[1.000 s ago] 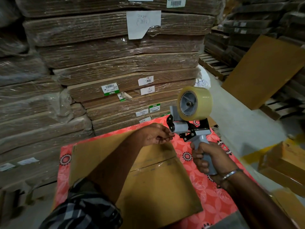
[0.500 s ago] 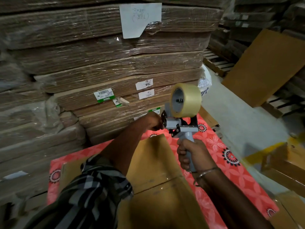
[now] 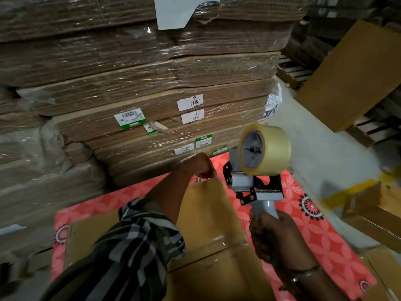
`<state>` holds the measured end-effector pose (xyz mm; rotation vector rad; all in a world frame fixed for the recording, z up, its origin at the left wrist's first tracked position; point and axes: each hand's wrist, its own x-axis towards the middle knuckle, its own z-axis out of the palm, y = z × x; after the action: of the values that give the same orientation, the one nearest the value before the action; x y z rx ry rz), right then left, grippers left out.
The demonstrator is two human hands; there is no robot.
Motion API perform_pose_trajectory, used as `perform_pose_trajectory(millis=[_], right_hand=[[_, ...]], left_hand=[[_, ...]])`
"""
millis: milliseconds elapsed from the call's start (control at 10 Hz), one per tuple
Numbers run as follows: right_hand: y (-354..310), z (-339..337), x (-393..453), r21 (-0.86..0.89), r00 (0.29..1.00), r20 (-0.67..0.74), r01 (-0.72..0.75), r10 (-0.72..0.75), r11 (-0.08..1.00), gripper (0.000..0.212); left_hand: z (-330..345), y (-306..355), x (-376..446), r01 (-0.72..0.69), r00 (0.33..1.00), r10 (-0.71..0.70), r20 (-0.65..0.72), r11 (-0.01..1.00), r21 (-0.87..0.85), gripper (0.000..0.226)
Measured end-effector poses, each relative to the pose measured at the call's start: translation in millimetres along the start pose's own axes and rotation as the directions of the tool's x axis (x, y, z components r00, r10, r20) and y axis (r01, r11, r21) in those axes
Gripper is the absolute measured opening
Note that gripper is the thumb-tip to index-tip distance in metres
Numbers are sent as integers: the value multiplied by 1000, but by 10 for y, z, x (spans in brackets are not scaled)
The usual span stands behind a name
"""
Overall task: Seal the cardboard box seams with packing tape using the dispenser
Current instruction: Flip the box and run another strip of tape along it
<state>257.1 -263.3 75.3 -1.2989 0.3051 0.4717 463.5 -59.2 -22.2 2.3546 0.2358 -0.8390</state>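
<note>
A flattened brown cardboard box [image 3: 208,216] lies on a red flowered cloth [image 3: 308,231], with a clear tape strip across its middle seam. My right hand [image 3: 271,237] grips the grey handle of a tape dispenser [image 3: 251,183], held upright above the box's far right edge with a roll of clear tape [image 3: 265,148] on top. My left hand [image 3: 200,168] is closed with pinched fingers just left of the dispenser's front roller, at the box's far edge. Whether it pinches the tape's end is too small to tell.
Shrink-wrapped stacks of flat cardboard [image 3: 152,94] rise like a wall right behind the cloth. A brown sheet [image 3: 355,77] leans at the right over wooden pallets. More boxes [image 3: 373,213] sit on the concrete floor at the right.
Both hands have moved away from me toward the box's far edge. The dispenser stays upright in my right hand, and my left hand keeps close to its front.
</note>
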Motion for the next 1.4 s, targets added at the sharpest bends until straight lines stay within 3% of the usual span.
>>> perform_pose_trajectory(millis=[100, 200, 300, 500, 600, 700, 800, 900, 1000, 1100, 1200, 1400], right_hand=[[0, -22, 8, -4, 1000, 0, -2, 2, 1000, 22], [3, -48, 1, -20, 1000, 10, 5, -5, 1000, 17], [25, -57, 7, -16, 1000, -1, 1, -1, 1000, 20], [102, -61, -3, 15, 999, -37, 1, 0, 1000, 5], [131, -92, -35, 25, 999, -44, 3, -2, 1000, 8], [146, -141, -61, 13, 999, -49, -4, 5, 1000, 28], [184, -173, -70, 20, 999, -41, -2, 3, 1000, 21], [255, -191, -87, 57, 1000, -18, -7, 8, 998, 19], [321, -202, -105, 77, 1000, -11, -7, 8, 997, 26], [367, -203, -114, 79, 1000, -5, -21, 21, 997, 26], [409, -210, -120, 86, 999, -16, -44, 46, 995, 26], [458, -225, -173, 68, 997, -37, -64, 67, 996, 21]], left_hand=[[62, -50, 77, 22, 999, -27, 22, 977, 211, 15], [74, -66, 133, -32, 993, -3, 118, 954, 297, 17], [17, -104, 156, -82, 987, 47, 154, 969, 233, 10], [-6, -93, 156, -129, 988, 117, 104, 984, 120, 35], [37, -153, 217, -153, 988, 154, 13, 963, 221, 17], [83, -257, 305, -223, 970, 244, -9, 900, 374, 35], [68, -194, 174, -318, 899, 404, -167, 867, 385, 35], [111, -85, -63, -505, 802, 566, -190, 813, 290, 19], [157, -44, -335, -584, 798, 602, 38, 756, 294, 22], [134, -109, -453, -579, 812, 551, 191, 723, 378, 29], [138, -154, -505, -572, 820, 506, 267, 720, 392, 44], [171, -130, -442, -575, 817, 503, 280, 679, 457, 41]])
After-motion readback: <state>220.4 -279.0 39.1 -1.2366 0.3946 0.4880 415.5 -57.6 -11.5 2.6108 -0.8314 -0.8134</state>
